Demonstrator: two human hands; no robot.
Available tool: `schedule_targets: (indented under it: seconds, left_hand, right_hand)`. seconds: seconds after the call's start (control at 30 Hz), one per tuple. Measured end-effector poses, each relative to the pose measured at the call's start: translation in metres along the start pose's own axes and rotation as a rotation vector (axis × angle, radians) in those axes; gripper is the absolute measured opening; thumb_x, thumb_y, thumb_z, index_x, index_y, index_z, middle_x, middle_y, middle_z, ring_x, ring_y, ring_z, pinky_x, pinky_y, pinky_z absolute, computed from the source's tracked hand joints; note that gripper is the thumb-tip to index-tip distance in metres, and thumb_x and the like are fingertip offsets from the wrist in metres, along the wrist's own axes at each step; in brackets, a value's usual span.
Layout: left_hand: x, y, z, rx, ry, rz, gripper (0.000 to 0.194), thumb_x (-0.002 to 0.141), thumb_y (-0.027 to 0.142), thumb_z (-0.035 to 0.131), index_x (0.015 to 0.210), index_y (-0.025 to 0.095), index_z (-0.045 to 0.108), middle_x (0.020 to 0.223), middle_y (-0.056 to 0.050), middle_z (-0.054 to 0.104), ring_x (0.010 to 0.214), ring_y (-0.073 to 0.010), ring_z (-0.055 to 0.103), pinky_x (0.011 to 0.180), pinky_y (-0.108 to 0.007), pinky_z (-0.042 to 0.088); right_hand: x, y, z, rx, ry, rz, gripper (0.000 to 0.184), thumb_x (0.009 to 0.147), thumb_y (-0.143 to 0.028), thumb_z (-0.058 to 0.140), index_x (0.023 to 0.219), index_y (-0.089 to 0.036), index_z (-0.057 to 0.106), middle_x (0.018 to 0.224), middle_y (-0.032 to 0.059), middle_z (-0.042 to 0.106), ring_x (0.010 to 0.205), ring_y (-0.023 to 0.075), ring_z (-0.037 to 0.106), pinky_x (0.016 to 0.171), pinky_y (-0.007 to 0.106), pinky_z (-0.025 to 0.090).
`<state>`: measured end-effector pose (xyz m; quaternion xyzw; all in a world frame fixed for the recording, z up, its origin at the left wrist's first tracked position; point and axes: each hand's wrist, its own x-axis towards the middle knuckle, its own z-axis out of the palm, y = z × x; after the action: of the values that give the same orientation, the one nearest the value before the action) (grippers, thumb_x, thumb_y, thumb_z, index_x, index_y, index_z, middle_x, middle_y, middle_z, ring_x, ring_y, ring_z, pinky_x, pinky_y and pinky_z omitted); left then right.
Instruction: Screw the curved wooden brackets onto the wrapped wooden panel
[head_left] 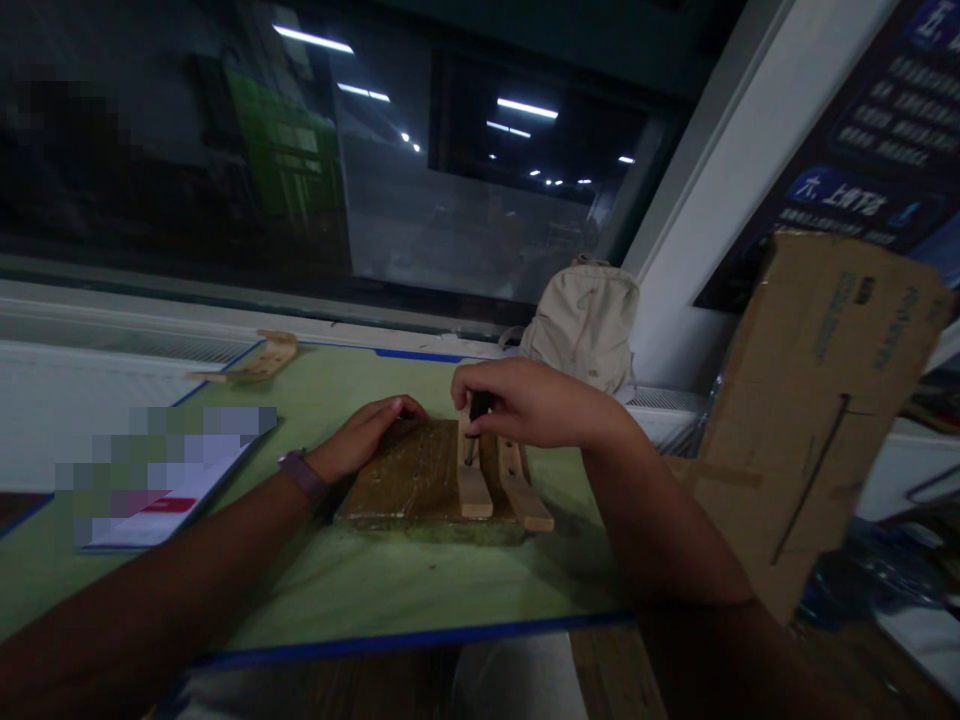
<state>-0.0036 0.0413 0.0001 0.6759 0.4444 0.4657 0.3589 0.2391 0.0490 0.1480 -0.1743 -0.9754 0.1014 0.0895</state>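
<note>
My right hand [517,398] is closed around the black handle of a screwdriver [478,408]. Its thin metal shaft points down to a light wooden piece [474,492] that lies on a thick brown wooden board [409,470]. A second wooden piece [527,500] with holes lies just to the right, its near end jutting past the board's edge. At the far left corner of the board rests my left hand [375,428], fingers stretched out and slightly bent, touching the board; a band is on the wrist. The screwdriver's tip and any screw under it are too dim to make out.
The board stands on a green, blue-edged table [420,600]. Curved wooden parts [270,358] lie at its far left, near a booklet [180,490]. Beyond are a beige backpack [585,320] and a window [420,200]. A large cardboard box [810,420] stands on the right.
</note>
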Motion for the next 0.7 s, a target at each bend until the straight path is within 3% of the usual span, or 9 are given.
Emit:
schedule_targets:
  seconds: [0.13, 0.2, 0.33, 0.43, 0.53, 0.6, 0.7]
  left_hand:
    - [0.0006, -0.0001, -0.0007, 0.002, 0.002, 0.002, 0.057, 0.089, 0.069, 0.045, 0.086, 0.019, 0.071, 0.09, -0.008, 0.073, 0.091, -0.0278, 0.063, 0.09, -0.039, 0.048]
    - [0.0008, -0.0006, -0.0015, 0.005, -0.002, 0.004, 0.06, 0.089, 0.071, 0.044, 0.086, 0.018, 0.072, 0.091, -0.008, 0.073, 0.091, -0.0278, 0.063, 0.091, -0.039, 0.047]
    - [0.0001, -0.0035, -0.0035, 0.009, -0.018, -0.007, 0.062, 0.09, 0.071, 0.042, 0.091, 0.017, 0.072, 0.094, -0.009, 0.073, 0.094, -0.0283, 0.063, 0.093, -0.039, 0.047]
    - [-0.0011, -0.0056, -0.0049, 0.007, -0.037, -0.023, 0.061, 0.092, 0.07, 0.041, 0.093, 0.017, 0.071, 0.097, -0.009, 0.073, 0.099, -0.0292, 0.064, 0.094, -0.039, 0.047]
    - [-0.0024, -0.0053, -0.0053, 0.006, -0.044, -0.037, 0.061, 0.092, 0.069, 0.04, 0.096, 0.017, 0.071, 0.099, -0.009, 0.073, 0.099, -0.0292, 0.064, 0.094, -0.039, 0.048]
    - [-0.0031, -0.0044, -0.0052, 0.003, -0.038, -0.042, 0.061, 0.092, 0.07, 0.04, 0.096, 0.017, 0.071, 0.1, -0.009, 0.073, 0.099, -0.029, 0.065, 0.094, -0.038, 0.049]
    - [-0.0035, -0.0042, -0.0049, -0.001, -0.029, -0.047, 0.062, 0.091, 0.072, 0.041, 0.095, 0.017, 0.07, 0.099, -0.009, 0.073, 0.098, -0.0289, 0.065, 0.094, -0.038, 0.049]
  right_hand:
    - [0.0022, -0.0005, 0.0011, -0.194, 0.105, 0.218, 0.026, 0.084, -0.039, 0.072, 0.076, -0.018, 0.059, 0.072, -0.0003, 0.061, 0.068, 0.0143, 0.052, 0.061, 0.025, 0.025]
    - [0.0016, 0.0005, 0.0013, -0.192, 0.109, 0.185, 0.027, 0.087, -0.041, 0.069, 0.08, -0.017, 0.06, 0.078, 0.0017, 0.062, 0.072, 0.0152, 0.054, 0.064, 0.025, 0.029]
    - [-0.0041, 0.0051, -0.0031, 0.012, 0.023, -0.056, 0.021, 0.087, -0.021, 0.069, 0.103, -0.014, 0.057, 0.105, 0.0084, 0.06, 0.091, 0.0166, 0.057, 0.076, 0.025, 0.04]
    - [-0.0071, 0.0056, -0.0077, 0.053, -0.019, -0.085, 0.02, 0.084, -0.004, 0.064, 0.099, -0.015, 0.057, 0.102, 0.0058, 0.062, 0.092, 0.0154, 0.057, 0.077, 0.024, 0.04]
    - [-0.0051, 0.0035, -0.0083, -0.056, 0.062, 0.071, 0.009, 0.085, -0.018, 0.07, 0.083, -0.017, 0.061, 0.083, 0.0011, 0.065, 0.077, 0.0148, 0.057, 0.065, 0.025, 0.034]
    - [-0.0033, 0.0029, -0.0073, -0.174, 0.132, 0.205, 0.023, 0.086, -0.037, 0.071, 0.078, -0.016, 0.064, 0.076, 0.0022, 0.065, 0.07, 0.016, 0.056, 0.06, 0.026, 0.029]
    - [-0.0039, 0.004, -0.0067, -0.138, 0.096, 0.189, 0.025, 0.084, -0.037, 0.074, 0.095, -0.016, 0.067, 0.088, 0.0045, 0.069, 0.076, 0.0166, 0.059, 0.063, 0.025, 0.033]
